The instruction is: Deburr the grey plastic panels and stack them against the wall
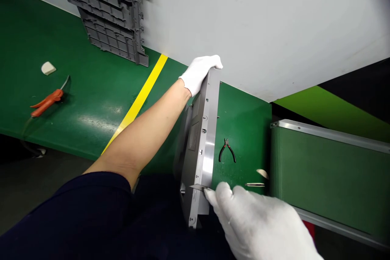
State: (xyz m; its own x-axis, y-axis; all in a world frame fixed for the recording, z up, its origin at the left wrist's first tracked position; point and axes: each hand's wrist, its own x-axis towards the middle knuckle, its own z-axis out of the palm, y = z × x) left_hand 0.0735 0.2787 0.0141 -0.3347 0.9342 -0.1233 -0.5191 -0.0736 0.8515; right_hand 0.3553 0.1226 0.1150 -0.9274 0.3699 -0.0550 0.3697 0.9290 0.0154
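Gloved right hand (258, 221), pointed metal blade (197, 187)

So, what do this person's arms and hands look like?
The left hand and right hand wear plain white gloves, the left one ending at the wrist. The left forearm is bare up to a dark navy sleeve ending near the elbow. Any right sleeve is out of view; no markings show.

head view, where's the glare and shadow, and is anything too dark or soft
Head view: pale glare on the green bench, a bright highlight on the side of the grey panel; same head view: a shadow beside the orange air gun, the dark sleeve losing most detail, the right hand perhaps slightly soft.
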